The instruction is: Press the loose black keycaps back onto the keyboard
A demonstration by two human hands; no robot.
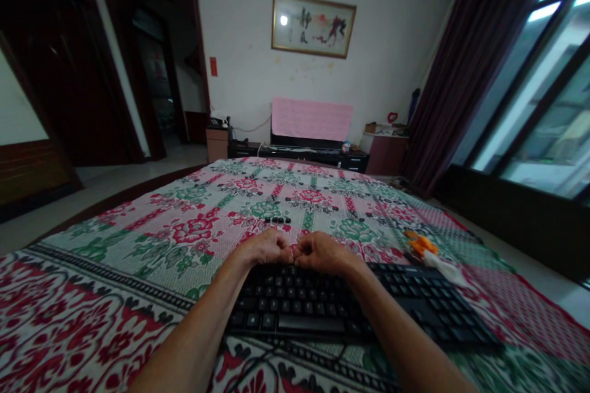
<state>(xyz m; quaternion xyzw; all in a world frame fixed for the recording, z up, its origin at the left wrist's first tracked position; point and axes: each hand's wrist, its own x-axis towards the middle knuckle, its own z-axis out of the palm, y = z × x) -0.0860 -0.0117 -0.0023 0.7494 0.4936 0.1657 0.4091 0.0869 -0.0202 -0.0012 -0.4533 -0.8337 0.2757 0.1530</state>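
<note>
A black keyboard (308, 307) lies on the patterned cloth in front of me, partly covered by my forearms. My left hand (271, 247) is closed, its fingertips pinched together just above the keyboard's far edge. Almost touching it, my right hand (322, 253) is closed in a pinch too. A tiny pale bit shows between the two sets of fingertips, too small to name. Beyond the hands, several small black keycaps (278, 220) stand in a short row on the cloth.
A floral cloth (193, 230) covers the table. Right of the hands, behind the keyboard, lie an orange crumpled item (421, 244) and a white cloth or tissue (443, 267). A dark cable (258, 359) runs along the near side. A pink cloth (311, 118) hangs over a screen at the far wall.
</note>
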